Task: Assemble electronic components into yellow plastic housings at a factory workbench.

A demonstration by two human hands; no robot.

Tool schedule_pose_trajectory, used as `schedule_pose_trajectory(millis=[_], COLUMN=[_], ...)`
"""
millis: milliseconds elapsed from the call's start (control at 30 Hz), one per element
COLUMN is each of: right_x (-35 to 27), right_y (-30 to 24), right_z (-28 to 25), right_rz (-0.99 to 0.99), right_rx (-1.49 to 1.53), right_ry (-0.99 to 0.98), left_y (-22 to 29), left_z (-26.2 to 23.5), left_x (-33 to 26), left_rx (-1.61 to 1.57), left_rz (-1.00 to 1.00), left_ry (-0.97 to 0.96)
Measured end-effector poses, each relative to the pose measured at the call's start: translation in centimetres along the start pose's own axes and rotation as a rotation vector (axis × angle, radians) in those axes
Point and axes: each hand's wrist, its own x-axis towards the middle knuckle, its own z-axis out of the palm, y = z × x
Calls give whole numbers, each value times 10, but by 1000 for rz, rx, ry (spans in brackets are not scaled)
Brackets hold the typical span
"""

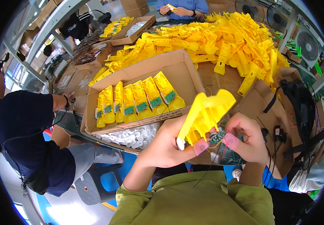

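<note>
My left hand (167, 144) is wrapped round a yellow plastic housing (208, 112), tilted up with its ribbed inside partly showing. A small green circuit board (216, 137) with thin red and dark wires sits at the housing's lower edge. The thumb and fingers of my right hand (250, 140) pinch this board. Pink covers (200, 147) are on the tips of both thumbs. Whether the board is seated in the housing is hidden by my fingers. To the left, a cardboard box (177, 63) holds several yellow housings (139, 98) fitted with green boards.
Loose yellow housings (237, 41) make a big heap at the back. Small white plastic parts (132, 138) lie before the box. An opened carton (261, 108) and a black bag (300, 101) are on the right. A person (30, 138) stands at left; another sits across the table.
</note>
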Motion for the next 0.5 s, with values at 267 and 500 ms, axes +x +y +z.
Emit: schedule_pose_trajectory(millis=[267,500], right_x=[2,12], right_y=[-9,1], right_z=[-10,-8], right_rz=[14,2], right_rx=[-61,-85], right_ry=[-139,-92], left_y=[4,5], left_z=[-7,1], left_x=[3,9], left_rx=[24,265], left_rz=[94,121], left_ry=[-146,26])
